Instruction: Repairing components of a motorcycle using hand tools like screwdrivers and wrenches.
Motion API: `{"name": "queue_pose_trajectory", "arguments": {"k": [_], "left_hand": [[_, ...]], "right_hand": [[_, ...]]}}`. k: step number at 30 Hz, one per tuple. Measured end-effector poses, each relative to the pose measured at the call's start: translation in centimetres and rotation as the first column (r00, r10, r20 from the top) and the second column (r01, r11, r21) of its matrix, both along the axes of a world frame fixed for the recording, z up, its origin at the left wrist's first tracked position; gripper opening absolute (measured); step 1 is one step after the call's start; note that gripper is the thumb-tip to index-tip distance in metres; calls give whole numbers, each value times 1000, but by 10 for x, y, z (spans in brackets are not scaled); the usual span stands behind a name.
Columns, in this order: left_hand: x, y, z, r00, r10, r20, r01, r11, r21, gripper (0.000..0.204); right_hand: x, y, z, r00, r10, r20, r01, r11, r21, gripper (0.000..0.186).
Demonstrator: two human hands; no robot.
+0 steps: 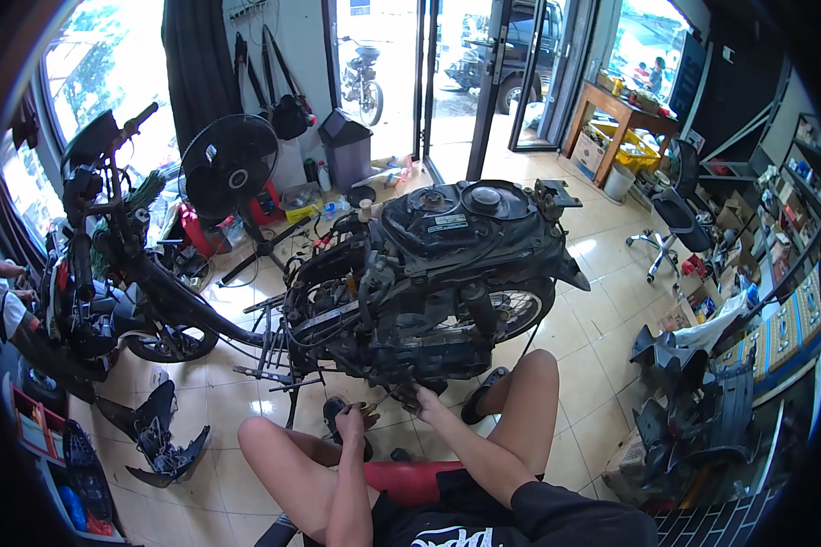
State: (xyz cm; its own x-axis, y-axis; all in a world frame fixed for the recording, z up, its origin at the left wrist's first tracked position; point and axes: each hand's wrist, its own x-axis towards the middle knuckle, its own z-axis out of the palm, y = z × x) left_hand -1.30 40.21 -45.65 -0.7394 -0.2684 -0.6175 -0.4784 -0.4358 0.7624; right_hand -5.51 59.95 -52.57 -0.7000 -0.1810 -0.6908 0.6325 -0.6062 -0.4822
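Observation:
A partly stripped scooter (465,228) stands in front of me, its dark body and engine exposed. My left hand (348,422) is closed around a thin tool with a yellowish handle (371,413), which looks like a screwdriver and points toward the underside of the engine (438,356). Close beside it, my right hand (421,401) is at the engine's lower edge, fingers curled round a small dark part that I cannot make out. I sit on a low red seat (410,481) with my knees apart.
Removed black fairing pieces (166,433) lie on the tiled floor to the left; more panels (702,410) are stacked at the right. A black fan (233,169) and another motorcycle (109,264) stand at the left, where another person's arm (9,269) shows. An office chair (680,214) is at the right.

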Motion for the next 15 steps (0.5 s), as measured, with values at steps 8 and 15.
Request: {"name": "queue_pose_trajectory", "arguments": {"k": [8, 15], "left_hand": [[4, -2, -4, 993, -101, 58, 105, 992, -69, 31], [6, -1, 4, 997, -53, 59, 54, 998, -15, 28]], "right_hand": [[-10, -5, -18, 999, 4, 47, -9, 992, 122, 29], [-12, -12, -26, 983, -135, 126, 111, 977, 181, 38]]}}
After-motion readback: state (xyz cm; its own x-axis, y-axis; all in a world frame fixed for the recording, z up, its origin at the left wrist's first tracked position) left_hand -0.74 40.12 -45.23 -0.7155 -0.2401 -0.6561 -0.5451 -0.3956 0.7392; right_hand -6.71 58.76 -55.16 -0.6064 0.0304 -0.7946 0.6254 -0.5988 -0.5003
